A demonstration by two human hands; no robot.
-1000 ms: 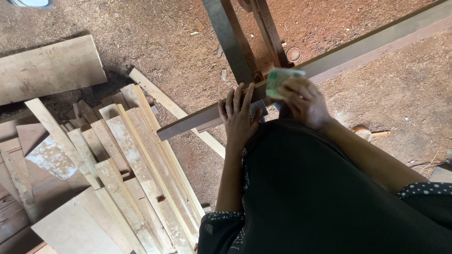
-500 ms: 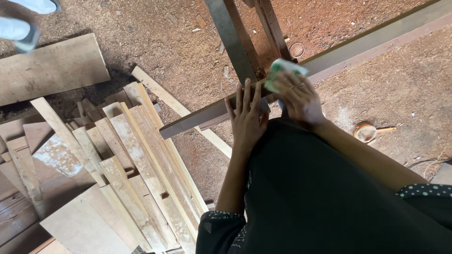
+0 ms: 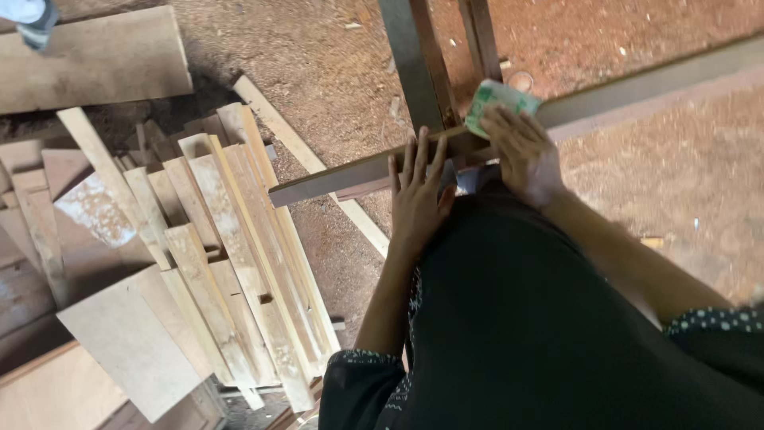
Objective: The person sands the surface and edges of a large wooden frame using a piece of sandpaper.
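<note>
A floor of reddish sawdust and dirt (image 3: 334,48) fills the head view, strewn with chips.

At the upper middle of the frame a long dark wooden rail (image 3: 358,171) runs from the centre left up toward the right edge, crossing under two upright dark posts (image 3: 410,56). The left hand (image 3: 418,199) lies flat on the rail with its fingers spread and straight, gripping nothing. The right hand (image 3: 517,155) presses a folded green and white sheet of sandpaper (image 3: 497,99) against the rail just right of the posts, fingers curled over the sheet's lower edge.

Against the pictures from a second ago, the left hand has slid from a loose curl beside the rail to this flat, braced hold, while the right hand and sheet sit in much the same spot; the rail now looks steadied for rubbing.

The sheet's green backing carries pale print, too small to make out. At the left a heap of pale wooden slats (image 3: 223,239) lies fanned out, with a broad plank (image 3: 95,60) at the upper left.
</note>
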